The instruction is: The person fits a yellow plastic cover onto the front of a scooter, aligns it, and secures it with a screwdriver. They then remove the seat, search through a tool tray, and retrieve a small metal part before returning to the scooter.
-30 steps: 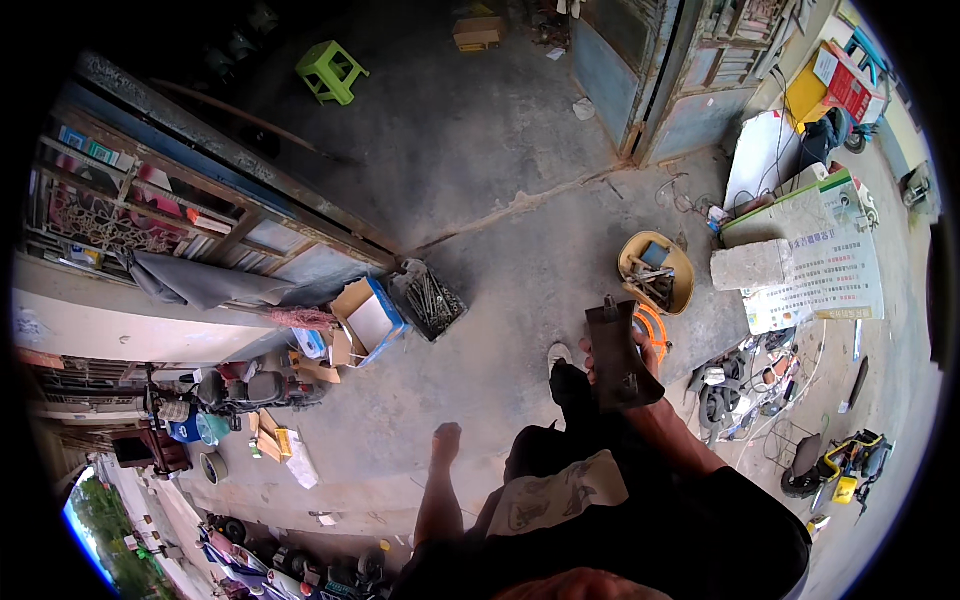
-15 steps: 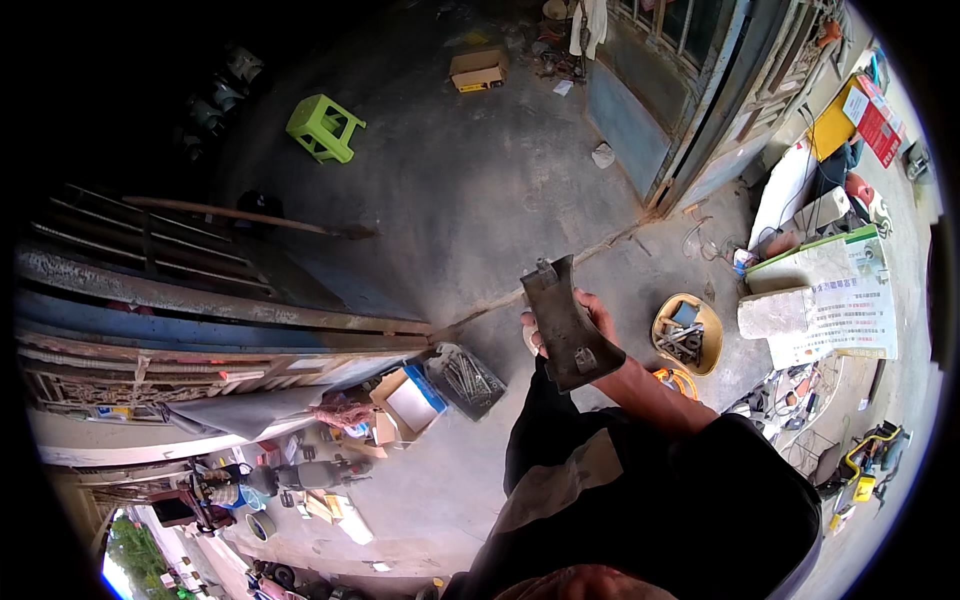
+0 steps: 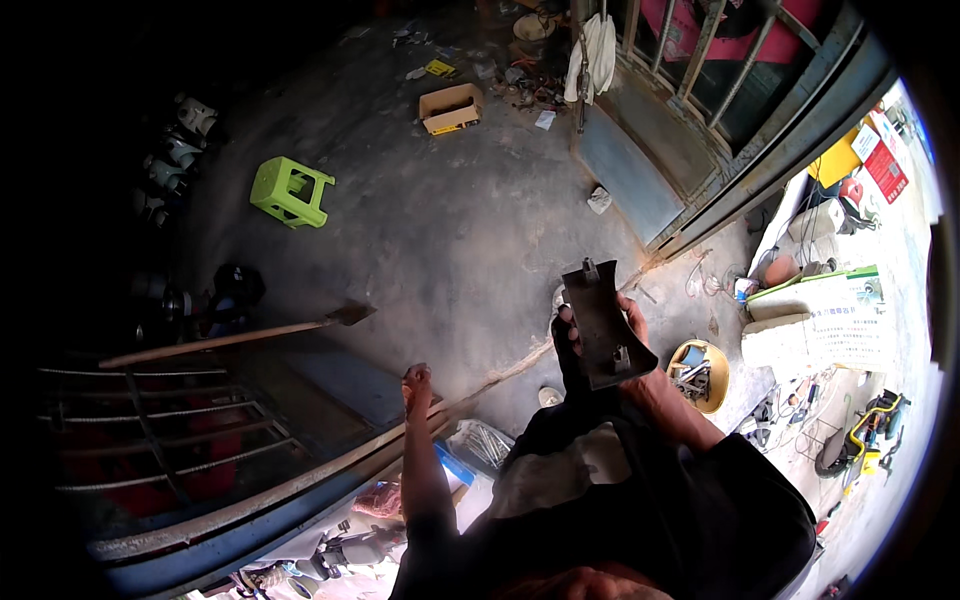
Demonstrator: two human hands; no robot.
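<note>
Right hand (image 3: pixel 628 335) centre-right of frame, fingers wrapped around dark curved metal plate (image 3: pixel 605 325), plate held tilted above concrete floor (image 3: pixel 460 230). Left hand (image 3: pixel 416 382) lower centre, empty, fingers look loosely curled; view poor. Yellow bowl of tools (image 3: pixel 700 373) just right of plate. Green stool (image 3: pixel 290 192) upper left, cardboard box (image 3: pixel 451 107) top centre.

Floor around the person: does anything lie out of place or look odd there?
Yes. A shovel lies flat across the floor, and an open cardboard box sits among scattered scraps near the gate. The green stool stands upright.
</note>
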